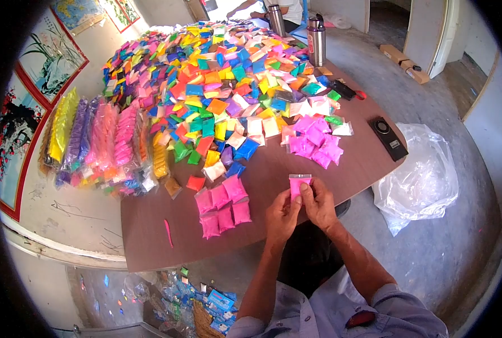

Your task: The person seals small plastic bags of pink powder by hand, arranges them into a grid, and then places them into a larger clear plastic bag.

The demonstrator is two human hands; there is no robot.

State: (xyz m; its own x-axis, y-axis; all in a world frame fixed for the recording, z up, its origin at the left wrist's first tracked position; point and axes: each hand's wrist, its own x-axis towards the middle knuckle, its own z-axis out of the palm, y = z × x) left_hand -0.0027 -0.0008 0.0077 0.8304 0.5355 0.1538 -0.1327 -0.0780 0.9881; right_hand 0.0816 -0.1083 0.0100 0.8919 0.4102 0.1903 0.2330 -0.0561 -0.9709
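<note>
A small clear packet of pink filling [300, 185] is held upright over the table's front edge. My left hand [283, 217] grips its left side, and my right hand [319, 207] pinches the right side, thumbs close together. Left of my hands, several deeper pink packets [223, 206] lie in two neat rows on the brown table [262, 163]. Beyond my hands sits a loose cluster of pink-violet packets [316, 141]. Behind it rises a large heap of mixed-colour packets [217, 84].
Bagged stacks of sorted packets [101, 141] stand along the left side. A pink plastic tool [168, 233] lies near the front left. A black device [388, 138] and a steel flask [317, 42] are at right. A clear plastic bag [417, 174] rests beside the table. Another person [290, 12] sits behind.
</note>
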